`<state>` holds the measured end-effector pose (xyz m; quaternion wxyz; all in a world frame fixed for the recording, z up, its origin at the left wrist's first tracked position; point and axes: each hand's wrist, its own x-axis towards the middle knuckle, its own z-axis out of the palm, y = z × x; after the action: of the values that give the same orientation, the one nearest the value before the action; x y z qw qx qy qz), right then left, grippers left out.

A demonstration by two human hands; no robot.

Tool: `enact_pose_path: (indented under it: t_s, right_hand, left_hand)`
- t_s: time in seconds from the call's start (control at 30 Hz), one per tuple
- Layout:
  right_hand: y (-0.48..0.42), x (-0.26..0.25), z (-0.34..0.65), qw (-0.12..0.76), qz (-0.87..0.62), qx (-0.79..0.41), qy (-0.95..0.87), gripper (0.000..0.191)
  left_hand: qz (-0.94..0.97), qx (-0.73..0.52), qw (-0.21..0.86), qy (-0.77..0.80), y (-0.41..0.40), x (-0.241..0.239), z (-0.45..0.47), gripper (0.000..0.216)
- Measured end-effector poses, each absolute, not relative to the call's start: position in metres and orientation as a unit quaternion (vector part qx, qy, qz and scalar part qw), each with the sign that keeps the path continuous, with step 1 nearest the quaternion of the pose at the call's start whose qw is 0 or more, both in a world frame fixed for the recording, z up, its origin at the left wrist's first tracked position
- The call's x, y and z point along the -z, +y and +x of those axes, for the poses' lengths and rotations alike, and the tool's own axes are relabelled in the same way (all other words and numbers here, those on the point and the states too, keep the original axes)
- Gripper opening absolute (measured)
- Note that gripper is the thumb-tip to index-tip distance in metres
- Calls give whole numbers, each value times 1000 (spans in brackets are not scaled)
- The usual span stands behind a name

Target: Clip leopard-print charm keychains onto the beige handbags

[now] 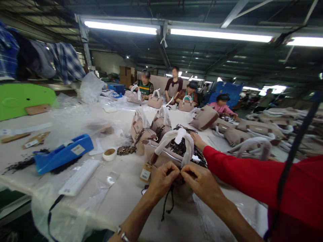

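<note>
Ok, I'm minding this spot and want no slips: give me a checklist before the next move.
1. Both hands at the nearest bag: ok, left hand and right hand meet there.
2. What the fingers pinch: cannot tell, too small.
3. Handle wrapped: ok, white covering.
4. Tag visible: ok, at the bag's left.
5. Black cord tucked away: not ok, it dangles.
6. Right side free: not ok, a red-sleeved arm reaches in.

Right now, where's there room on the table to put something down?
There's bare table between the roll and the left hand. Another patch lies between the chain bag and the far bags. It's crowded on the right, with heaped bags and a red sleeve.
</note>
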<state>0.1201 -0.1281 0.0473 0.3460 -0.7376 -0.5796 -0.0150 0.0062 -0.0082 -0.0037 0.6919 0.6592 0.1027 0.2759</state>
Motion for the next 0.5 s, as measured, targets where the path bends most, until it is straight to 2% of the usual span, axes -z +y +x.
enact_pose_path:
  t_s: [0.2,0.5]
  right_hand:
    - [-128,-33,118,321,-702,90,-630,17]
    - [-134,-23,128,285,-683,125,-661,18]
  left_hand:
    - [657,-267,697,108,-12,3,7,23]
    - [681,-231,689,91,-10,0,10,21]
